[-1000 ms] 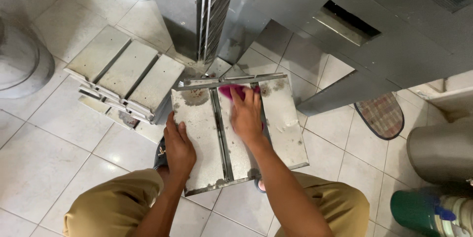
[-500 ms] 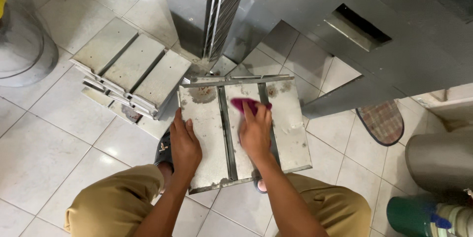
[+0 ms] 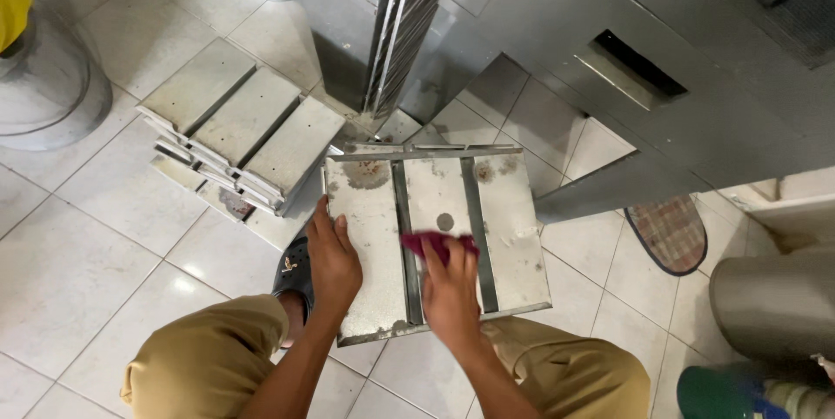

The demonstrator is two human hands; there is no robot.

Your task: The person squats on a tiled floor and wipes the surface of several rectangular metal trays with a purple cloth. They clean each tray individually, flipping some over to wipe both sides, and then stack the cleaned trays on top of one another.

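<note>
A metal filter panel (image 3: pixel 435 241) leans tilted over the person's knees, its far edge down on the tiled floor (image 3: pixel 78 262). The left hand (image 3: pixel 333 262) clasps the panel's left edge; the right hand (image 3: pixel 450 288) presses a magenta cloth (image 3: pixel 437 245) flat on its middle. The panel looks stiff, fairly heavy, possibly slick; its side rims seem safest to hold.

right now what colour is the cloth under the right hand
Magenta pink; the cloth shows best in the head view, pressed on the metal panel by the right hand.
</note>
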